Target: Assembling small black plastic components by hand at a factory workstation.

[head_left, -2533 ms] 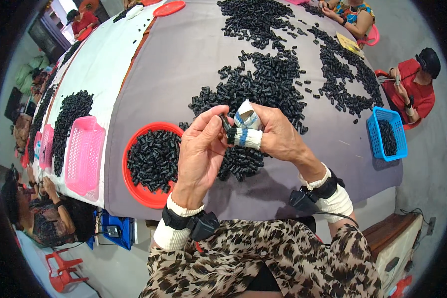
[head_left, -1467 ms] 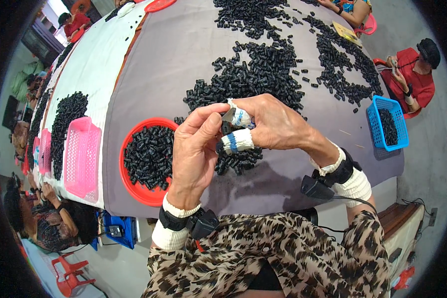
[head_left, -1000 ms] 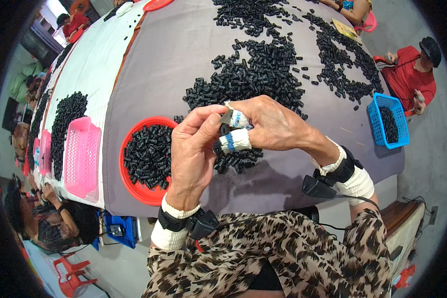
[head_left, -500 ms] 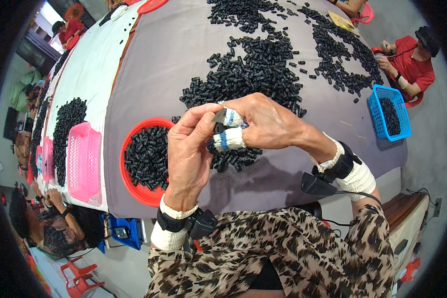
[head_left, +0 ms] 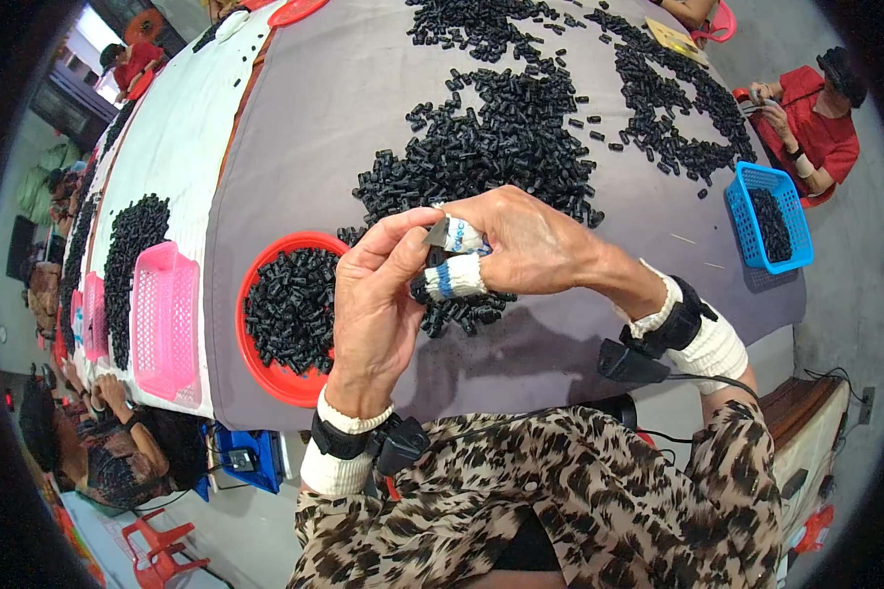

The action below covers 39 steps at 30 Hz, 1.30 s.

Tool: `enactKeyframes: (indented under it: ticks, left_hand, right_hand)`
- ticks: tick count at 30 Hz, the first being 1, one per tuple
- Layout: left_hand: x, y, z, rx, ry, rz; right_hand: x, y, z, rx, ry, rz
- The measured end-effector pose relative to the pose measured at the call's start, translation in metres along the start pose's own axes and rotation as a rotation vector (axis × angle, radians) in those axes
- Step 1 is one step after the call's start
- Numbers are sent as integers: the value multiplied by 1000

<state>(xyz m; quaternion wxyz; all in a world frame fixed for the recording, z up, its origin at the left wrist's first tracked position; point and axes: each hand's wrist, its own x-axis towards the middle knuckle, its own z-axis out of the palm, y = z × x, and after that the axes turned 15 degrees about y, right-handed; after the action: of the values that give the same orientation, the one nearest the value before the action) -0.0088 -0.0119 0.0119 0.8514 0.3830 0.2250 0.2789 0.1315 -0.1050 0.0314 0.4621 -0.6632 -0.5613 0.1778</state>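
My two hands meet over the table, fingertips pressed together. My left hand [head_left: 375,309] is closed, pinching a small black part [head_left: 432,257] mostly hidden by the fingers. My right hand [head_left: 545,245] is bent round it from the other side, also closed. White cloth sleeves with blue marks cover its thumb and forefinger. A small grey, blade-like pointed piece [head_left: 437,234] sticks out from the right forefinger, close to the left thumb tip. Behind the hands spreads a large heap of short black cylindrical parts [head_left: 491,147].
Left of my hands stands a red basin [head_left: 255,368] filled with black parts. Further left is a pink basket [head_left: 164,324]; at the right edge, a blue basket [head_left: 746,211] holds black parts. A person in red [head_left: 820,123] sits at the far right; others sit along the left.
My hands hold nearly the same pose, with only a slight shift. At the far right, the person in red has raised their hands.
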Motion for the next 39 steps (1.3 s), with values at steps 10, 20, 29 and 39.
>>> enactKeyframes:
  ticks: [10, 20, 29, 39]
  left_hand:
    - [1, 3, 6, -49, 25, -34]
    - [-1, 1, 5, -107, 7, -56]
    - [2, -1, 2, -95, -23, -55]
    - [2, -3, -1, -28, 18, 18]
  right_hand:
    - [2, -10, -2, 70, 76, 32]
    - [2, -13, -7, 52, 49, 108]
    - [2, -8, -4, 13, 62, 53]
    - [2, -5, -3, -11, 50, 30]
